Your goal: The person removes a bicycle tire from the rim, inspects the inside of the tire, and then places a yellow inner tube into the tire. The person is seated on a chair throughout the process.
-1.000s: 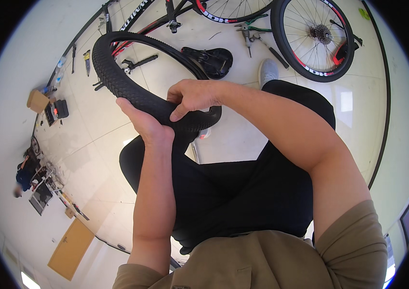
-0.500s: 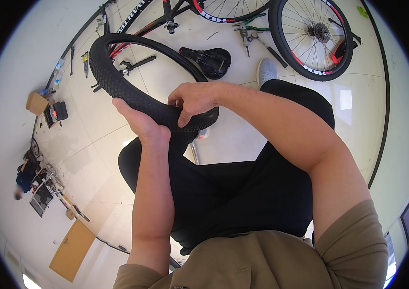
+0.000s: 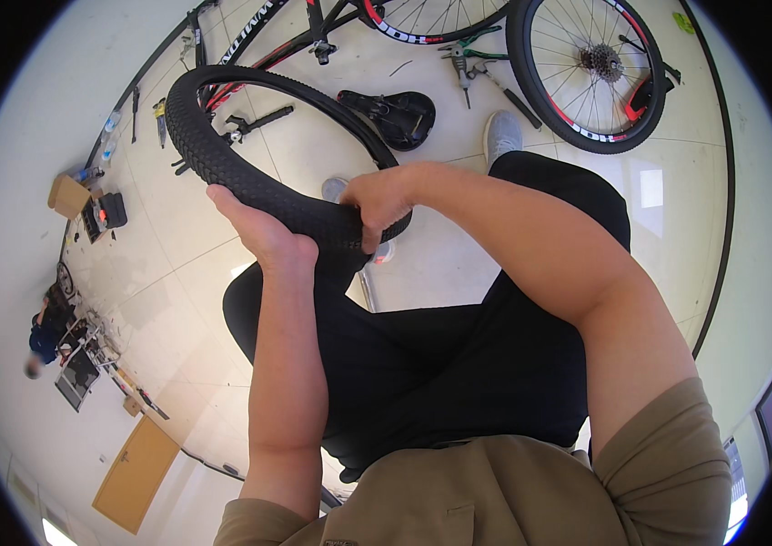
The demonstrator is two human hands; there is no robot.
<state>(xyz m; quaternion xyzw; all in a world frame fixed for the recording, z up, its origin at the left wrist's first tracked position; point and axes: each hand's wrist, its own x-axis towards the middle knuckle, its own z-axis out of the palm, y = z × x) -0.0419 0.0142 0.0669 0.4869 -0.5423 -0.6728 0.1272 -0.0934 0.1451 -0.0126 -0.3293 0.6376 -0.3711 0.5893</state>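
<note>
A black knobbly bicycle tyre, with no rim or spokes in it, is held tilted above the floor in front of my knees. Under its near left side lies my left hand, thumb stretched along the tread and the other fingers hidden beneath the rubber. My right hand grips the tyre's near right part, its fingers wrapped over the sidewall. Past the tyre, a black bicycle saddle rests on the floor, and a seat post or stem-like black part shows through the ring.
A bicycle frame and a spoked wheel lie at the far side. Another wheel with a cassette is at far right. Pliers and a hammer lie between them. A cardboard box stands left; a person is further off.
My right hand has slid to the right along the tyre, and its fingers have closed further around it. The tyre and my left hand have shifted slightly left.
</note>
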